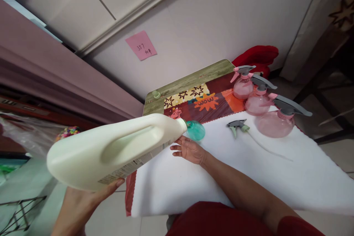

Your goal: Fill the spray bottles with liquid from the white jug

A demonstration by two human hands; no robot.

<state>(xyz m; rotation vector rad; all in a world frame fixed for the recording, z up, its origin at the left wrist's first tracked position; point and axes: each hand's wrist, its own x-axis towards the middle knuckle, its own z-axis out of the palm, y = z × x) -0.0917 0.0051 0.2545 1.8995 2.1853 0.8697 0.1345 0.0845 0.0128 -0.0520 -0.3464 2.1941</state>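
Observation:
My left hand [88, 202] grips a large pale jug [83, 143] from below, its fingers mostly hidden under the jug. The jug is tilted, with its uncapped mouth over the neck of a round green spray bottle [196, 131]. Whether liquid is flowing cannot be seen. Just under the jug's mouth, my right hand [192, 150] has its fingers stretched apart, its upper fingers close to or touching the jug's neck. To the right lies a detached grey-green spray head [239, 125] with its thin tube on the white cloth.
Three pink spray bottles [275, 123] with grey tops stand along the table's right side. A pale green cap [156, 94] sits at the back left. White cloth [221, 180] covers the near tabletop. A pink note [141, 45] is on the wall; a red item [254, 59] lies behind the table.

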